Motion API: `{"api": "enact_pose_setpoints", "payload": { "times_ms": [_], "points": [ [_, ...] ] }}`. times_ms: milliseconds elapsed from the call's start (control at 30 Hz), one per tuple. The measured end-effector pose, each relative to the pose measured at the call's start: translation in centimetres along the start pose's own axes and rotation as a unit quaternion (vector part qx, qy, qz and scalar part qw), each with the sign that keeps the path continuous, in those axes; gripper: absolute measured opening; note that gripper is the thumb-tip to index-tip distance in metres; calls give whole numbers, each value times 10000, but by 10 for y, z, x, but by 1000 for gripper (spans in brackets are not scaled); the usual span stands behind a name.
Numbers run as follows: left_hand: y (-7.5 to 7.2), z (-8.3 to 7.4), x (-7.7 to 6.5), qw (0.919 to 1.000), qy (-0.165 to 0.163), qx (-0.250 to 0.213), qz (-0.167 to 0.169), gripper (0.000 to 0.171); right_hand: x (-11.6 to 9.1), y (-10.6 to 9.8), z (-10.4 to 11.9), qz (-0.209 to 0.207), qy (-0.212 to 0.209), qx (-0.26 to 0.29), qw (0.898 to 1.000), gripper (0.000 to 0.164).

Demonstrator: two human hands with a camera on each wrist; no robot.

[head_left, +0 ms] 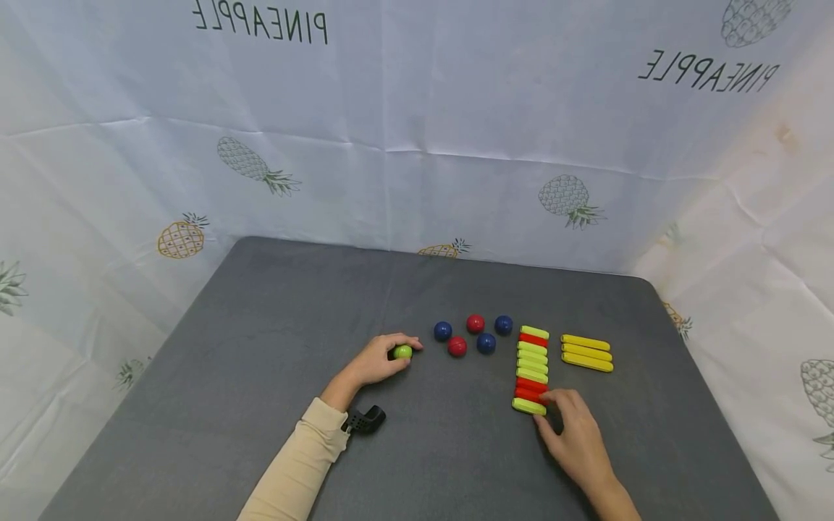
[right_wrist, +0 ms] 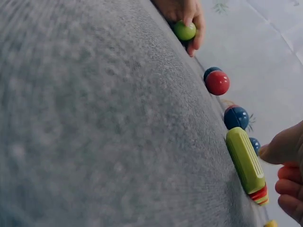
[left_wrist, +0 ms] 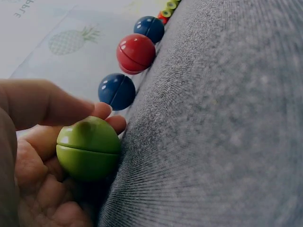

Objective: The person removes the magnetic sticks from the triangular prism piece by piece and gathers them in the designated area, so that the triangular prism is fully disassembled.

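My left hand (head_left: pixel 378 359) holds a lime-green ball (left_wrist: pixel 88 149) on the table, thumb against its top and fingers curled round its far side. A seam runs round the ball's middle. On the right, my right hand (head_left: pixel 578 436) is at the near end of a row of short lime and red ribbed sticks (head_left: pixel 532 362), laid side by side. Its thumb and index finger are spread beside the right ends of the nearest lime stick (right_wrist: pixel 245 159) and the red one behind it. Whether the fingertips touch them is hard to tell.
Between the hands lie three blue balls (head_left: pixel 486 343) and two red balls (head_left: pixel 457 346), loosely grouped. Three yellow sticks (head_left: pixel 587 353) lie right of the row. The grey table (head_left: pixel 274 311) ends at a pineapple-print cloth (head_left: pixel 391 181). A black band (head_left: pixel 366 420) sits on the left wrist.
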State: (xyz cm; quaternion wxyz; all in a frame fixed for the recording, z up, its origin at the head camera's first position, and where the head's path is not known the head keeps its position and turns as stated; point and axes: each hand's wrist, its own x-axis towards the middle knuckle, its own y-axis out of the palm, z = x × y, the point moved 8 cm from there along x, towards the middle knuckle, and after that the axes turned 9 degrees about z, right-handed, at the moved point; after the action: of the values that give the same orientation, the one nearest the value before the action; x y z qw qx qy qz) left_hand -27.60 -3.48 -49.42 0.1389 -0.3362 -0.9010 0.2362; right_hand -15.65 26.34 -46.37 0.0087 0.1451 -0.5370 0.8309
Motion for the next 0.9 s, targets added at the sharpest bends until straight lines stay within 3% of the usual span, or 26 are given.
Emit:
{"api": "enact_pose_setpoints", "payload": {
  "times_ms": [233, 467, 700, 900],
  "points": [
    [-5, 0, 4, 9997, -119, -1, -215, 26, 4, -2, 16, -29, -267, 166, 9995, 43],
    [-16, 4, 21, 9981, -488, 108, -372, 29, 10, 5, 36, 109, -614, 385, 9973, 45],
    [-27, 12, 31, 9945, -880, 215, -520, 32, 10, 25, 60, 700, -866, 596, 9920, 43],
    [-25, 14, 31, 9951, -886, 198, -389, 43, 9, 32, 66, 922, -880, 748, 9890, 41]
  ]
}}
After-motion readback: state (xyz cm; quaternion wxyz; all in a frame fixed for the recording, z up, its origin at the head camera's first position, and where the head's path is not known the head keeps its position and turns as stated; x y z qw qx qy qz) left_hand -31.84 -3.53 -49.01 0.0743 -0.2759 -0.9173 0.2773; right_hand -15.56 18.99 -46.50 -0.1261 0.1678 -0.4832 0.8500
